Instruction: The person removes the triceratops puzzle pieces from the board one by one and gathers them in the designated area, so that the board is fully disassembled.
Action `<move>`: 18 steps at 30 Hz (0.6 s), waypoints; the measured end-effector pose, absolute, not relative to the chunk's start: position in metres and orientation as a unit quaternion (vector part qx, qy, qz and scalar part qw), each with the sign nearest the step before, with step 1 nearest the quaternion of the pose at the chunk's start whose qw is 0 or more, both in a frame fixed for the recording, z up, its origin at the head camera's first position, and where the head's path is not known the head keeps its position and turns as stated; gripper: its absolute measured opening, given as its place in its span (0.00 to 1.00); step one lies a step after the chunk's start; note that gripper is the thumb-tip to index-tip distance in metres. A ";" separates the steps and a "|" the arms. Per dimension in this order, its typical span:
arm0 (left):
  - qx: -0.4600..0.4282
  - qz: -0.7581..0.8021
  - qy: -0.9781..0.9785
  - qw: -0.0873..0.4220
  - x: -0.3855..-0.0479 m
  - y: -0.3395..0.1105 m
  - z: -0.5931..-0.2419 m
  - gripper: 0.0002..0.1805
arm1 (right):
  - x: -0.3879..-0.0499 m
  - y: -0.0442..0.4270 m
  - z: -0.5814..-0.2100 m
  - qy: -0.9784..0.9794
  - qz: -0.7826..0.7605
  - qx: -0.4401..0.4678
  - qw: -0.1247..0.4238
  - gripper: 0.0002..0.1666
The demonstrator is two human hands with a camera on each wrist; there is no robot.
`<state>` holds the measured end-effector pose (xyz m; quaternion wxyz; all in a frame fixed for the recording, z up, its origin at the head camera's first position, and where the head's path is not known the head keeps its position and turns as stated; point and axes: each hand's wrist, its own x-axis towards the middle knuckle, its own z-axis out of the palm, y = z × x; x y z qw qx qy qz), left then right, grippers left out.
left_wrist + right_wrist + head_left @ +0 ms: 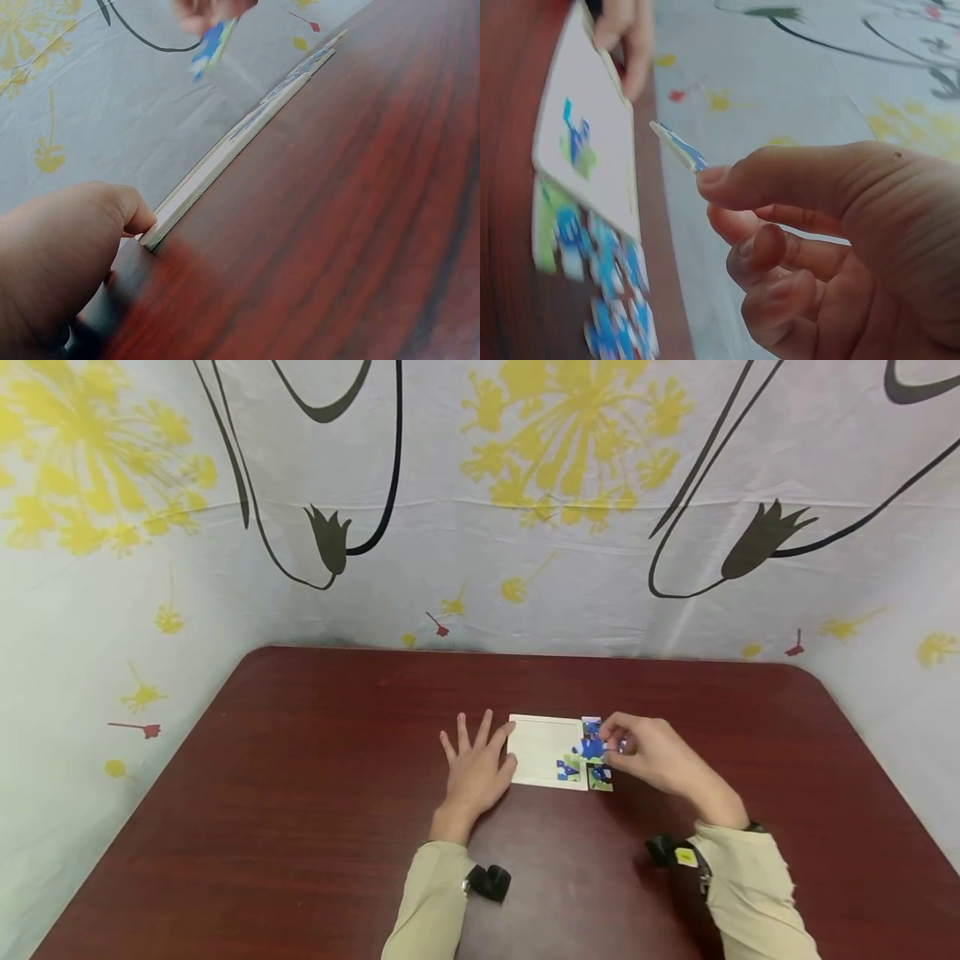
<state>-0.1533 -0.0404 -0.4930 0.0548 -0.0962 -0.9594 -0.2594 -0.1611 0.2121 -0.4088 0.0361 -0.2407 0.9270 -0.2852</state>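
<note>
A pale wooden puzzle tray [536,747] with a raised rim lies flat on the table. One blue-and-green puzzle piece [568,768] sits in its near right corner. My left hand [476,777] has its fingers spread, the thumb and index finger touching the tray's left edge. In the left wrist view, the thumb [133,212] presses on a corner of the tray. Between thumb and fingertips, my right hand [656,756] pinches another puzzle piece [679,148], raised over the tray's right side. Loose puzzle pieces [601,777] lie against the right edge, partly hidden by the right hand.
The dark red-brown table [337,777] extends around the tray on all sides. A pale cloth [450,527] printed with flowers hangs behind the table and at its sides. In the right wrist view, several loose pieces [619,326] lie close together beside the tray.
</note>
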 end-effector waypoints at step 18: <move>-0.089 -0.254 -0.962 0.047 -0.154 -0.041 -0.494 0.27 | -0.146 0.271 -0.425 0.916 -0.325 -0.200 0.124 0.08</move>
